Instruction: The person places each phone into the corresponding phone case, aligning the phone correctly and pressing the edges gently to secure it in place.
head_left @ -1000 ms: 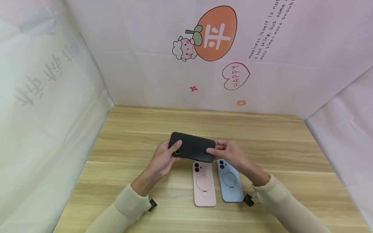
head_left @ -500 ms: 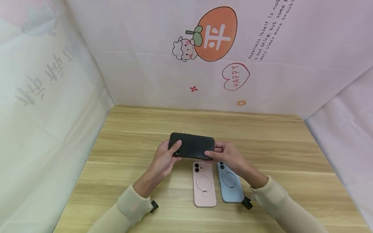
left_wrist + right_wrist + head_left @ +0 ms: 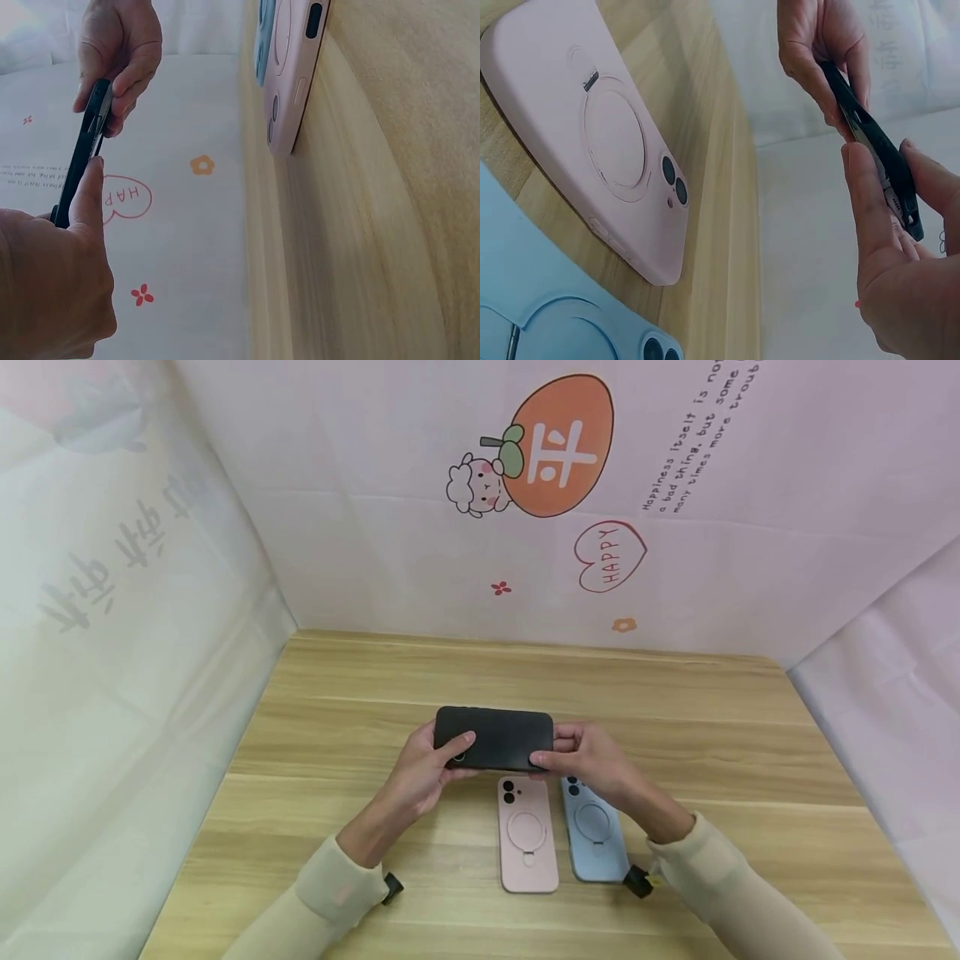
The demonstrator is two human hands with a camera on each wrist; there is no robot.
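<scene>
A black phone case (image 3: pixel 504 735) with a pale-edged phone in it is held level above the table, its back turned up in the head view. My left hand (image 3: pixel 422 770) grips its left end, thumb across the back near the camera hole. At the opposite end, my right hand (image 3: pixel 600 762) pinches it between thumb and fingers. In the right wrist view the black case (image 3: pixel 885 161) bows away from the phone along one long edge, and a light strip shows between them. The fingers beneath it are partly hidden in the head view.
Below the hands a pink phone case (image 3: pixel 528 872) lies back up on the wooden table (image 3: pixel 360 677). Beside it, partly under my right hand, lies a light blue one (image 3: pixel 600 856). Both have a ring on the back. White printed cloth (image 3: pixel 375 552) walls the back and sides.
The black case has turned slightly so that it lies straighter across the view, and its back shows a little less. Both hands keep their hold at the two ends.
</scene>
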